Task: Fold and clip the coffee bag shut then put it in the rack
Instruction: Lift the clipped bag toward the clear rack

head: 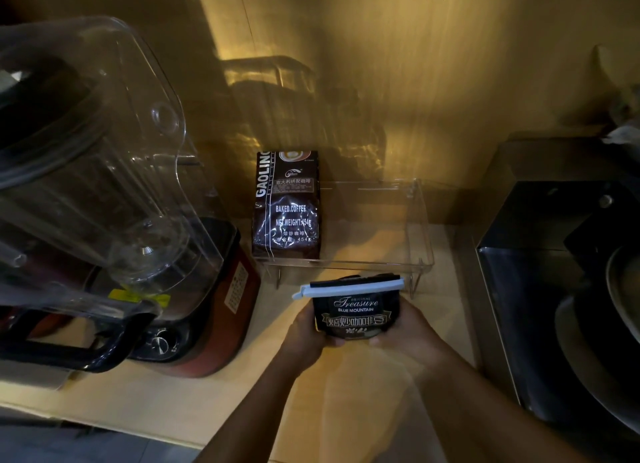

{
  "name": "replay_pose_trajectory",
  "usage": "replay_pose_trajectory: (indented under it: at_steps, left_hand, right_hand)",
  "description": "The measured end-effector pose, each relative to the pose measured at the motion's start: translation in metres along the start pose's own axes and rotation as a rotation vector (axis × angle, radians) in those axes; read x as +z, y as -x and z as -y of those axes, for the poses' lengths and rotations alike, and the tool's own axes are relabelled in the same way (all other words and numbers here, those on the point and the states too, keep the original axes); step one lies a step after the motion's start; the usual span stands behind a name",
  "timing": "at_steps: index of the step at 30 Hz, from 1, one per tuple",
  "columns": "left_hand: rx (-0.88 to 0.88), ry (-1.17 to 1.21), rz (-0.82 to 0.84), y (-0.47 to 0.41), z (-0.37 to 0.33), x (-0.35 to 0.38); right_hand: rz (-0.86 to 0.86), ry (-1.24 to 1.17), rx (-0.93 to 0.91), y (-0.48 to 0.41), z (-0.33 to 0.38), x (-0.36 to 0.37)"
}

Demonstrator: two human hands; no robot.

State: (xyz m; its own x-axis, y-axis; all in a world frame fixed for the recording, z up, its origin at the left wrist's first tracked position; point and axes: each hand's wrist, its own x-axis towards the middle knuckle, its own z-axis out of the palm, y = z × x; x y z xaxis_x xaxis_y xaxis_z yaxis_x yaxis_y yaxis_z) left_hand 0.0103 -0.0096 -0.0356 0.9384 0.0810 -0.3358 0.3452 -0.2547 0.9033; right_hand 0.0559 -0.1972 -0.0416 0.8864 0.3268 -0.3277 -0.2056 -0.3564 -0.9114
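Coffee bag (356, 315), sealed by a clip (346, 288), is clasped between left hand (306, 334) and right hand (414, 331) above the pale wooden counter (346, 393), near the clear rack (419, 227) holding another bag (287, 206); blender (104, 199) left, golden wall (450, 64) far.

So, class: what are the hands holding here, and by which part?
Both hold the clipped coffee bag: the left hand grips its lower left side, the right hand its lower right side. Neither touches the clip across the folded top.
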Motion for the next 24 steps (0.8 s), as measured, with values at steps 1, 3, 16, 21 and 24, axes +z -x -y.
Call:
replay_pose_trajectory:
  at_steps: [1,3,16,21,24]
  left_hand:
    - [0.036,-0.002,-0.004,0.003,-0.008,-0.003]
    - [0.137,-0.065,-0.028,0.004,-0.024,-0.009]
    - [0.306,0.073,0.006,0.008,-0.109,-0.028]
    - [0.347,0.04,-0.012,-0.011,-0.125,-0.019]
    - [0.321,-0.008,-0.082,-0.025,-0.126,-0.003]
  right_hand:
    - [0.007,-0.009,-0.029,0.001,0.006,-0.004]
    - [0.006,-0.003,-0.083,0.003,0.022,-0.016]
    - [-0.072,0.059,-0.269,0.012,0.103,-0.062]
    - [-0.103,0.041,-0.317,-0.002,0.109,-0.073]
    - [-0.136,0.063,-0.314,-0.016,0.101,-0.076]
